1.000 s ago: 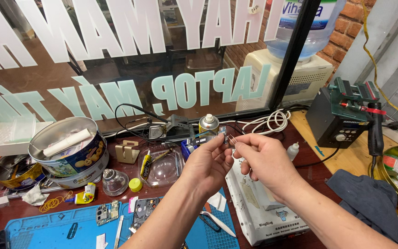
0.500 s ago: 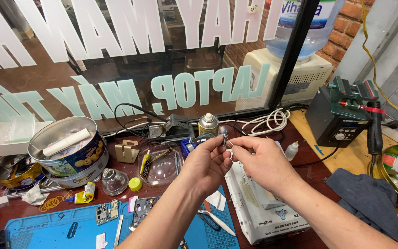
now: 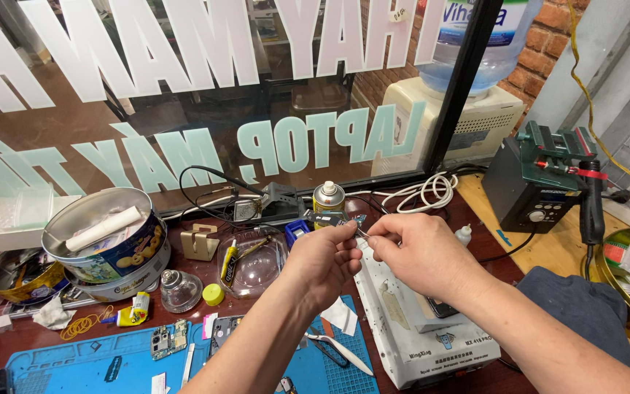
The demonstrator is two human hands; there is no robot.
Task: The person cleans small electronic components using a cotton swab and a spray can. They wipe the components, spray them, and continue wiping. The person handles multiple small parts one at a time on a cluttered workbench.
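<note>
My left hand (image 3: 321, 264) and my right hand (image 3: 415, 254) meet above the workbench, fingertips close together. Between them they pinch a small, thin, shiny part (image 3: 359, 219), held near a small metal-capped bottle (image 3: 329, 197). The left thumb and forefinger grip it from the left, and the right fingers pinch a thin piece against it from the right. Below the hands lie a white heating plate (image 3: 413, 332) and a blue work mat (image 3: 103, 361) with small circuit boards (image 3: 167, 340).
Two round tins (image 3: 107, 244) stand at the left beside a glass dome (image 3: 180, 290) and a clear bowl (image 3: 251, 264). White tweezers (image 3: 340, 349) lie on the mat. A soldering station (image 3: 537, 186) with its handle (image 3: 592, 204) stands at the right, near a dark cloth (image 3: 581, 310) and coiled white cable (image 3: 424, 191).
Both hands have shifted slightly left and down with the small part still pinched between them. Nothing on the bench moved.
</note>
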